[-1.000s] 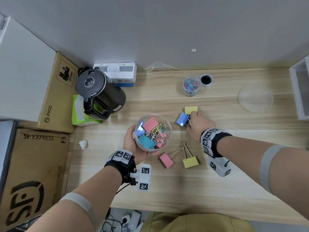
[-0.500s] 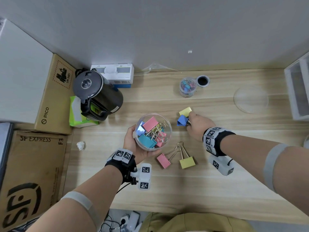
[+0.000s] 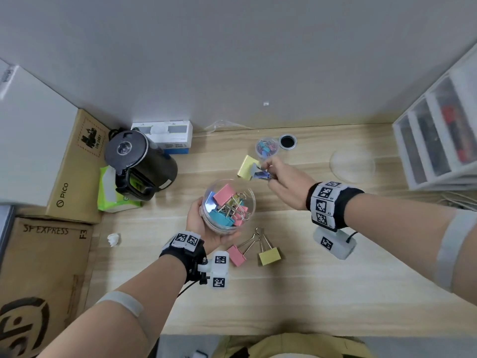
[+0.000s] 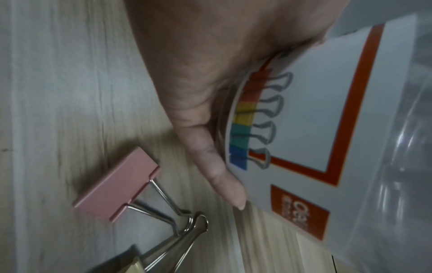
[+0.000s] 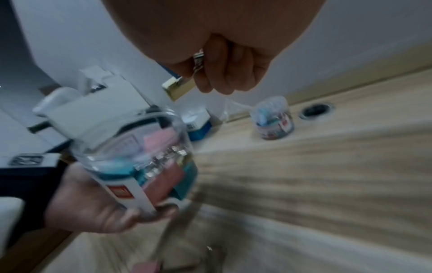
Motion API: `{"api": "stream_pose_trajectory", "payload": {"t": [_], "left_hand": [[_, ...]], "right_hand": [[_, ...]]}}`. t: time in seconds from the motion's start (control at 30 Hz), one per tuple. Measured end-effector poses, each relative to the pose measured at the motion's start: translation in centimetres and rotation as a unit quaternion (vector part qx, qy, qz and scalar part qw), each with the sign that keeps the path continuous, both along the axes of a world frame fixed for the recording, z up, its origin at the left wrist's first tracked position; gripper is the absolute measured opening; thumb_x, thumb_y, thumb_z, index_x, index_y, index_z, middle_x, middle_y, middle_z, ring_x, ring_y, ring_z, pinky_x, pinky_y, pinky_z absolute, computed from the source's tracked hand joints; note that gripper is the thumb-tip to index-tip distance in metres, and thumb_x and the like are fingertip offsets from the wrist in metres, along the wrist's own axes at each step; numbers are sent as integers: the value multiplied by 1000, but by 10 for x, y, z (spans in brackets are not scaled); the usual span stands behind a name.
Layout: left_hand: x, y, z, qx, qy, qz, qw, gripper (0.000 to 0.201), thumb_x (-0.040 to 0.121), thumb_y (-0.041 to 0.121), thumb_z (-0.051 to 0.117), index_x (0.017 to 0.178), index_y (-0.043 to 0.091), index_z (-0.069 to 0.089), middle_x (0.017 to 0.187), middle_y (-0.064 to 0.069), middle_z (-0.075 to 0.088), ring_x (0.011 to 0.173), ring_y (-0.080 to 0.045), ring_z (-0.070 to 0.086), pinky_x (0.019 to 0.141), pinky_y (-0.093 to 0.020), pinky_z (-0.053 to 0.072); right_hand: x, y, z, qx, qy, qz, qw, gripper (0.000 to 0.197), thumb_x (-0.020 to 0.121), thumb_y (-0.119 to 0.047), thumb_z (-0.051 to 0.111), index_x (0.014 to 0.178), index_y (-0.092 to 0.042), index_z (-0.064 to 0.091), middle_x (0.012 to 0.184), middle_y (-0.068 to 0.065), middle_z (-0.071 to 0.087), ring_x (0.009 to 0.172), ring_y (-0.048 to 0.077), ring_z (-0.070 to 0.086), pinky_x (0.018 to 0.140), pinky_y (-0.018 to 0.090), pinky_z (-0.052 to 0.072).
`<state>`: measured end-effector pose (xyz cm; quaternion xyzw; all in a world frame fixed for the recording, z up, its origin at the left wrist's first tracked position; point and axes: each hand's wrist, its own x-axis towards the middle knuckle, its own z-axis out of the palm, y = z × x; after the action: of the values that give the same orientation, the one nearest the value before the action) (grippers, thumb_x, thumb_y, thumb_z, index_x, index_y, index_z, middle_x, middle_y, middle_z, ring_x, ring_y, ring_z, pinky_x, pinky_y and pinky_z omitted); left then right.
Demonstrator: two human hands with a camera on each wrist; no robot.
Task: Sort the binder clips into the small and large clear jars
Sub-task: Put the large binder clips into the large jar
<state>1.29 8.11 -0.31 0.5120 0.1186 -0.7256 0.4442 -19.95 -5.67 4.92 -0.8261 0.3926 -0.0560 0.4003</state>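
My left hand [image 3: 204, 226] is cupping the big jar [image 3: 228, 206] of clips with fingers curled round it, while my right hand [image 3: 286, 183], at its 1 o'clock, is pinching a yellow clip [image 3: 246, 167] and a blue clip [image 3: 262, 174] by their handles, the small jar [image 3: 267, 148] standing at 12 o'clock beyond them.

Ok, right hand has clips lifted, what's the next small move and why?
Probably carry the right hand toward the large jar and drop its clips in. It pinches a yellow clip and a blue clip by their handles above the table, both big like those already in the open-topped jar held by the left hand.
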Motion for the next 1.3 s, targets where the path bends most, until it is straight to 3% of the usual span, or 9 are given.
{"api": "stream_pose_trajectory", "payload": {"t": [0.1, 0.23, 0.37, 0.5, 0.6, 0.8, 0.97, 1.1, 1.3], "left_hand": [[-5, -2, 4, 2, -11, -26, 1000, 78, 85, 70, 47, 120, 6, 74, 126, -21, 69, 113, -40, 60, 78, -48, 60], [-14, -6, 8, 9, -27, -34, 999, 77, 85, 68, 46, 130, 10, 65, 127, -22, 69, 110, -42, 66, 81, -48, 58], [-24, -9, 12, 4, -37, -47, 998, 71, 85, 67, 49, 126, 13, 68, 118, -20, 73, 91, -40, 74, 76, -48, 60], [-31, -4, 9, 1, -37, -73, 997, 72, 87, 67, 46, 130, 13, 66, 125, -20, 71, 103, -42, 70, 85, -51, 57], [-36, -1, 8, 6, -34, -88, 996, 74, 88, 69, 43, 132, 14, 65, 129, -20, 69, 111, -43, 67, 87, -51, 56], [-38, -1, 7, 15, -16, -39, 999, 77, 86, 71, 50, 142, 19, 60, 139, -20, 63, 125, -47, 60, 86, -58, 55], [-39, 1, 14, -8, -4, -40, 999, 81, 84, 70, 51, 145, 16, 56, 140, -22, 62, 116, -49, 65, 82, -52, 58], [-42, 3, 16, -19, -4, -50, 999, 80, 86, 70, 46, 145, 17, 56, 132, -21, 67, 108, -47, 68, 80, -49, 60], [-45, 6, 15, -19, -33, -57, 998, 74, 88, 68, 43, 136, 15, 63, 118, -19, 73, 95, -43, 74, 78, -46, 58]], "right_hand": [[12, 1, 26, -11, -25, 79, 996, 20, 93, -16, 44, 113, -19, 45, 87, -2, 62, 73, 19, 53, 64, 34, 39], [21, 5, 42, -3, 49, 170, 984, 17, 93, -13, 48, 110, -13, 52, 81, -1, 58, 72, 20, 50, 65, 31, 32], [23, 11, 54, 23, 119, 234, 965, 42, 92, -11, 48, 131, -24, 56, 95, -3, 59, 86, 19, 53, 71, 26, 35], [27, 12, 60, -52, 195, 257, 945, 18, 94, -21, 45, 96, -19, 62, 83, 2, 63, 81, 26, 58, 66, 29, 40], [31, 18, 61, -102, 244, 281, 923, 23, 95, -26, 42, 101, -20, 64, 77, -2, 58, 80, 25, 59, 65, 30, 41], [24, 31, 54, -203, 224, 293, 907, 42, 98, -30, 37, 138, -31, 51, 125, 3, 57, 101, 29, 61, 74, 34, 46], [13, 36, 52, -251, 152, 287, 912, 35, 97, -24, 39, 129, -20, 49, 131, 2, 47, 79, 31, 59, 60, 36, 39], [7, 36, 56, -249, 117, 231, 933, 34, 94, -25, 41, 126, -20, 52, 114, 0, 63, 91, 30, 62, 64, 34, 38], [-1, 25, 64, -197, 122, 167, 958, 36, 82, -49, 36, 90, -23, 59, 60, -2, 57, 63, 27, 55, 60, 31, 45]]}}
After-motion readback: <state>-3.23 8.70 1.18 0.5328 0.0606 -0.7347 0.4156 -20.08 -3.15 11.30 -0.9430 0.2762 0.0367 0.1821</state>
